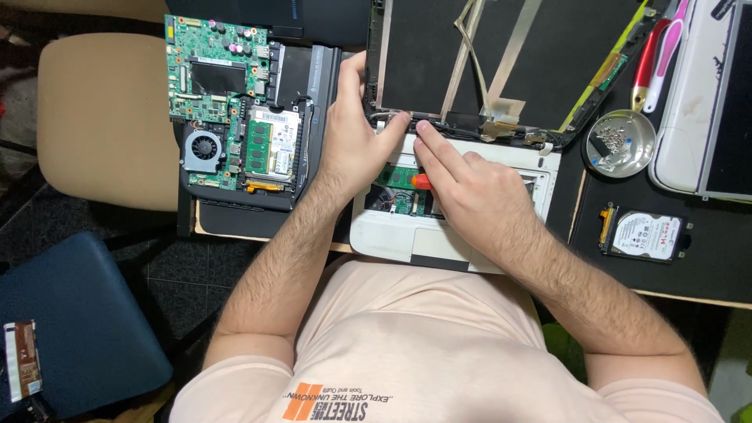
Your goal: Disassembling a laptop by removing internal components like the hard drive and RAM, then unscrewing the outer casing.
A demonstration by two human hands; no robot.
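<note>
A: Fingers (pixel 395 119) of the left hand (pixel 352 141) lie together, tips pressed at the hinge line where the white laptop base (pixel 392 231) meets the opened screen assembly (pixel 439 55). Right hand (pixel 470 188): index and middle fingers extended side by side to the same spot, the rest curled on an orange-handled tool (pixel 421 182); its tip is hidden.

B: Location of the laptop?

A: Centre of frame, base at the table's near edge, just above the person's chest. Lid lies flat toward the top, ribbon cables (pixel 501 63) exposed.

B: Handling estimate?

A: Likely light, stiff plastic shell. Judged fragile at the hinge, the thin cables and the green board (pixel 399 192) showing through the open top. Best held by the base's outer edges, not the panel back.

B: Surface, surroundings?

A: Dark mat (pixel 705 266) on a wooden table. Left of frame: a second opened laptop with motherboard and fan (pixel 227 117). Right: metal dish of screws (pixel 619 142), a hard drive (pixel 646 235), red and pink tools (pixel 658 51), a white lid (pixel 693 102). Beige chair (pixel 102 117) upper left, blue seat (pixel 70 329) lower left.
</note>
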